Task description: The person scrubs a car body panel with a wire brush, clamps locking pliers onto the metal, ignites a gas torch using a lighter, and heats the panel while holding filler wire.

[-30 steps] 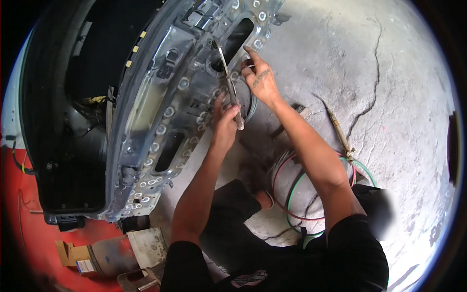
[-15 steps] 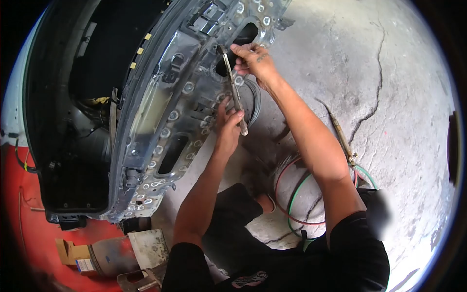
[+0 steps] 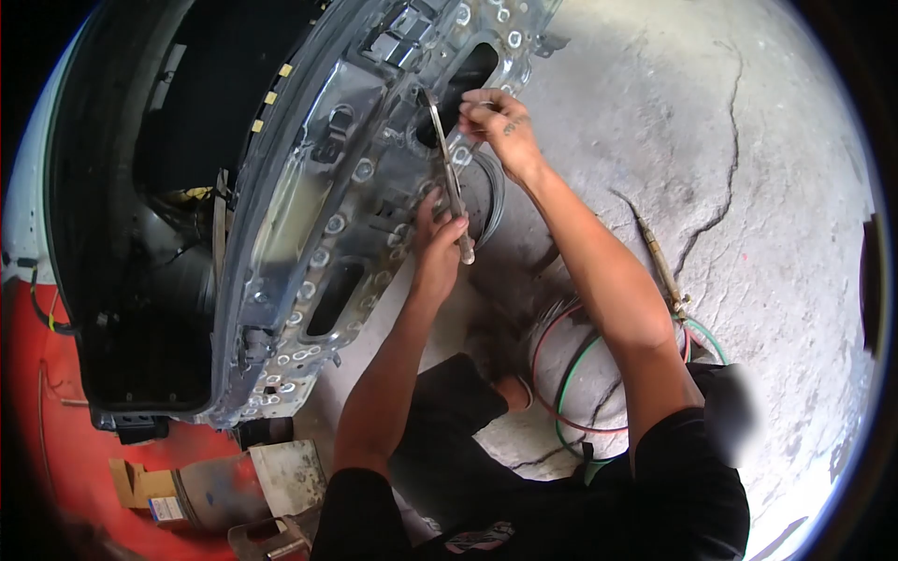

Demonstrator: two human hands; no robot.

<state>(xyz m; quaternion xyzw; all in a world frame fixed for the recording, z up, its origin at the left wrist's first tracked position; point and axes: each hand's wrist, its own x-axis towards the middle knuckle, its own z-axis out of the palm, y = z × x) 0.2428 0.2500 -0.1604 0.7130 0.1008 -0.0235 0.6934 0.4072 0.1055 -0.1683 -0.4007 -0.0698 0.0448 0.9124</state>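
My left hand is wrapped around the lower part of a long metal tool that looks like pliers. Its upper end meets the bare car body panel, beside an oval opening. To the right of the tool's upper end, my right hand has its fingers curled with thumb and fingertips together. Whether anything small is between them is hidden. Several ring-shaped weld marks dot the panel. Just below the right hand, a coil of grey wire shows behind the panel's edge.
A brass torch lies on the cracked concrete floor at the right. Red and green hoses loop beside my leg. At lower left, a grey cylinder and a cardboard box lie near the red surface.
My right hand has drawn slightly right and down, away from the tool's upper end, and its fingers have curled more. The left hand keeps its grip in nearly the same place.
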